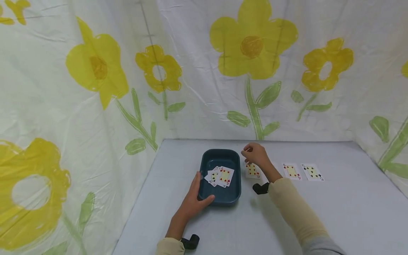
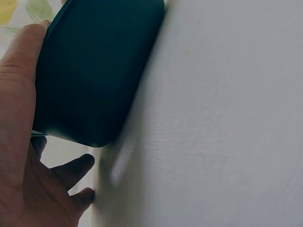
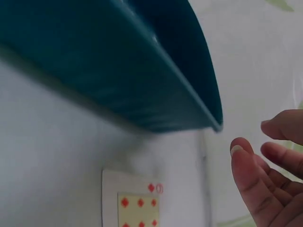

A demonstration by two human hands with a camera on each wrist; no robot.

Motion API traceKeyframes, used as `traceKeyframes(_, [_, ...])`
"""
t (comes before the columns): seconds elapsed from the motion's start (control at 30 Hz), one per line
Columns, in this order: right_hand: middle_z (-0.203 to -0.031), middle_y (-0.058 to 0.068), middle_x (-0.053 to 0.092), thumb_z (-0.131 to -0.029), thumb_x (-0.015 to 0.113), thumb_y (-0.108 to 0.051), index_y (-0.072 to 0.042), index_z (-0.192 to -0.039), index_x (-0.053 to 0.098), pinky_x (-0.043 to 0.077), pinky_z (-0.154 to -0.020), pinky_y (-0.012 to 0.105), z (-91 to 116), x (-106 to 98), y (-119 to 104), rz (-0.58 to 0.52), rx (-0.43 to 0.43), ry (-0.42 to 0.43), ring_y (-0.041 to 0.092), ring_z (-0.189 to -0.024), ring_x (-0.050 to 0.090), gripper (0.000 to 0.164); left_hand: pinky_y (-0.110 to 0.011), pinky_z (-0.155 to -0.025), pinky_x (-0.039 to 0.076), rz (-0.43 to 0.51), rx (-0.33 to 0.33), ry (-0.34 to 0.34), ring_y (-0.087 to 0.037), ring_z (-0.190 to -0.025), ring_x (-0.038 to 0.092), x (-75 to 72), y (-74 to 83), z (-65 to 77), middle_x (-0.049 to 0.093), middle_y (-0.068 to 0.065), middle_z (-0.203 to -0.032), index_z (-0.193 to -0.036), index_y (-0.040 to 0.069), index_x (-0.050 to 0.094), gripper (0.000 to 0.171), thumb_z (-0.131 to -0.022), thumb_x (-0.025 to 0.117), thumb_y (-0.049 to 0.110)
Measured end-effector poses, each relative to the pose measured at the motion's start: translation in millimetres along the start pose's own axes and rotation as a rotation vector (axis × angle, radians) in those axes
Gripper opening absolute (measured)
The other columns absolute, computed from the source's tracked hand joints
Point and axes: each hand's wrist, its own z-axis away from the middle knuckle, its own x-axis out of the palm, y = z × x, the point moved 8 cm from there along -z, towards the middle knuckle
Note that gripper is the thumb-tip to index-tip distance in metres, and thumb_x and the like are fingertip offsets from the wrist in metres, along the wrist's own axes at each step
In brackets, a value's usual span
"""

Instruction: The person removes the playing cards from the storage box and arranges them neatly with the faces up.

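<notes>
A dark teal plastic tray stands on the table, with several playing cards overlapping face up inside. My left hand rests on its near left corner, thumb at the near rim and fingers along the left side. In the left wrist view the hand lies against the tray wall, some fingers spread away from it. My right hand hovers beside the tray's far right corner, fingers loosely bent and holding nothing. Partly below it lies a diamond card, also seen in the right wrist view.
Further right on the pale table lie a red diamond card and a black-suited card, both face up. A hanging sheet with yellow flowers closes off the back and the sides.
</notes>
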Motion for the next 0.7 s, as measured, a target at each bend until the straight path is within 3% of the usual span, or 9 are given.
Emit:
traceKeyframes(0.37, [-0.095,0.017,0.069,-0.094,0.068,-0.011,0.004,-0.106,0.064,0.058,-0.059,0.032,0.1,44.0,-24.6,0.0,-0.043,-0.065,0.02,-0.067,0.068,0.02,-0.058,-0.116,0.017,0.016,-0.005,-0.009,-0.021,-0.152,0.005,3.4,-2.5,1.5,0.001,0.005,-0.168,-0.163,0.022,0.003,0.107,-0.088,0.074,0.051])
traceKeyframes(0.7, [-0.095,0.011,0.068,-0.09,0.073,-0.014,0.0,-0.101,0.07,0.055,-0.075,0.042,-3.0,73.6,-39.5,0.247,-0.139,-0.065,0.025,-0.085,0.064,0.018,-0.058,-0.117,0.017,0.013,0.003,-0.012,-0.02,-0.152,0.005,1.1,-0.6,0.8,0.001,0.006,-0.167,-0.163,0.024,0.002,0.107,-0.088,0.073,0.051])
